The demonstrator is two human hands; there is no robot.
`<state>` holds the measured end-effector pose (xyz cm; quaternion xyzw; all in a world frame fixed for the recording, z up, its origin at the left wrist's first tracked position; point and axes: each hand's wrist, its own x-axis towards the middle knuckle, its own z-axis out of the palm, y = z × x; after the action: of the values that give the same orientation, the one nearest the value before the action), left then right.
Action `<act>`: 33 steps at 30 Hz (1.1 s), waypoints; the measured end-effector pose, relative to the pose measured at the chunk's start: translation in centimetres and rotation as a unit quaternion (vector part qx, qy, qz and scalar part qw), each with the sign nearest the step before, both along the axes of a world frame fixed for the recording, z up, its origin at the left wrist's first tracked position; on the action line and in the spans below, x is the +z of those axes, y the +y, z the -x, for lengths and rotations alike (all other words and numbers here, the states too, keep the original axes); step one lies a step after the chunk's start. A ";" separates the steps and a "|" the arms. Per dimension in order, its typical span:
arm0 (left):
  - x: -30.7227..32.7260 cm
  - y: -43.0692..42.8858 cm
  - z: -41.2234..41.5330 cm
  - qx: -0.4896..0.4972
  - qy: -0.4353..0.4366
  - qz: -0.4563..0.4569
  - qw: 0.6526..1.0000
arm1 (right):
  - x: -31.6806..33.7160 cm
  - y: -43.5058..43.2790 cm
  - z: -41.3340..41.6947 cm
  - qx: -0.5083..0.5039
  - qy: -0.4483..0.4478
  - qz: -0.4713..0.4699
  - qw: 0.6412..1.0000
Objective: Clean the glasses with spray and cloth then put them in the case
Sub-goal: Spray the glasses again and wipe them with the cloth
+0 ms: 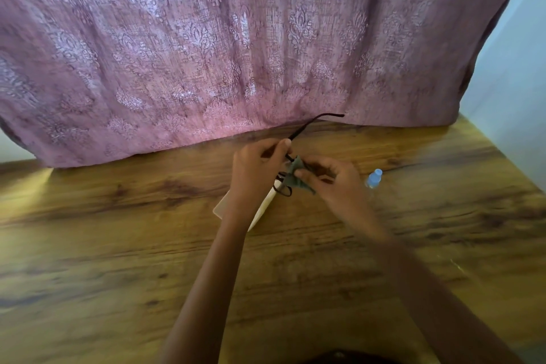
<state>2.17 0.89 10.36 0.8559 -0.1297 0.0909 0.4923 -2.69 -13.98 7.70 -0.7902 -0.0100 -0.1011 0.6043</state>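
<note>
Above the wooden table (118, 245), my left hand (254, 168) grips dark-framed glasses (313, 122) by the frame, one temple arm pointing up and to the right. My right hand (331, 180) pinches a small grey-green cloth (297, 176) against a lens of the glasses. A white case (266, 207) lies on the table directly under my hands, mostly hidden by my left wrist. A small clear spray bottle with a pale blue cap (374, 178) lies on the table just right of my right hand.
A pink patterned curtain (236, 53) hangs down to the table's far edge behind my hands. A pale wall (514, 83) borders the table on the right. The wooden surface stretches wide to the left and toward me.
</note>
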 end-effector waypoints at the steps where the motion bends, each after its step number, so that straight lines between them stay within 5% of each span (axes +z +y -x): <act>1: -0.1 0.0 -0.1 0.007 0.013 0.016 1.000 | 0.0 0.2 0.0 -0.008 -0.007 0.023 1.000; 5: -0.2 0.1 -0.4 -0.017 0.054 0.063 0.996 | 0.1 0.6 -0.2 -0.049 -0.014 0.052 0.997; 10: -1.3 1.6 -0.6 -0.093 0.065 0.055 0.992 | 0.4 -0.2 -0.7 -0.063 0.031 -0.081 0.994; 14: -2.4 3.0 0.5 -0.149 0.150 0.038 0.977 | 1.5 -1.7 -1.2 -0.065 0.079 -0.274 0.956; 18: -2.3 2.8 0.7 -0.179 0.143 0.056 0.972 | 2.4 -2.7 -2.0 -0.083 0.114 -0.412 0.900; 25: -2.1 2.5 0.2 -0.242 0.127 0.083 0.958 | 2.4 -3.8 -2.8 -0.119 0.164 -0.537 0.819; 33: -2.2 1.9 -0.2 -0.187 0.110 0.095 0.972 | 2.1 -3.7 -3.1 -0.123 0.177 -0.564 0.797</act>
<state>2.37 2.74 8.13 0.7704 -0.2232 -0.0857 0.5910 0.39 -17.71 9.80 -0.3083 0.2529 -0.0204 0.9168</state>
